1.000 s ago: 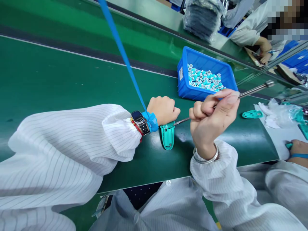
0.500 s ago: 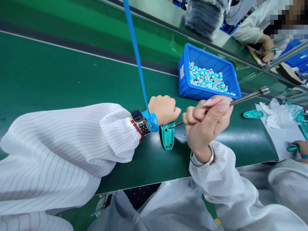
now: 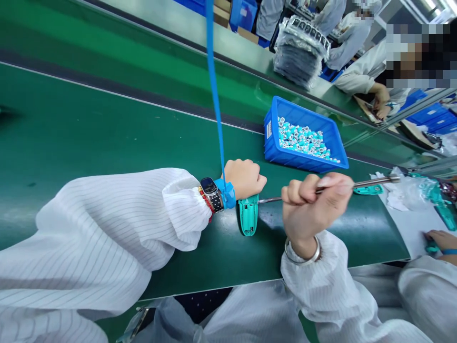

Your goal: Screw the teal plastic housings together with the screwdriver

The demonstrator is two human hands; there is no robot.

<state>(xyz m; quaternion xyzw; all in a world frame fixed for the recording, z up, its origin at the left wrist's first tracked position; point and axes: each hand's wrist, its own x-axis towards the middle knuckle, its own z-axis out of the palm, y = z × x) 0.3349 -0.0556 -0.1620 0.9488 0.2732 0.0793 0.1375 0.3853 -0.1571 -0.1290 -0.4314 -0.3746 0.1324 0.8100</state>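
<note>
My left hand [image 3: 243, 178] is closed in a fist on the top end of a teal plastic housing [image 3: 248, 216] that lies on the green belt [image 3: 89, 133]. My right hand [image 3: 311, 207] is wrapped round metal tweezers [image 3: 371, 181]. Their fine tip reaches left to the housing's upper edge, just below my left fingers. A blue strap [image 3: 215, 85] runs up from the blue band on my left wrist, beside a watch [image 3: 210, 189].
A blue bin [image 3: 273, 143] of several small teal and white parts stands behind my hands. Another teal housing [image 3: 367, 190] lies to the right by white paper [image 3: 414, 224]. A neighbour's hand [image 3: 439, 238] works at the right edge. Wrapped dark trays [image 3: 300, 45] sit across the belt.
My head has tipped up, so more of the room shows. My right hand dropped and levelled the tweezers, keeping the tip at the housing. My left hand stayed put.
</note>
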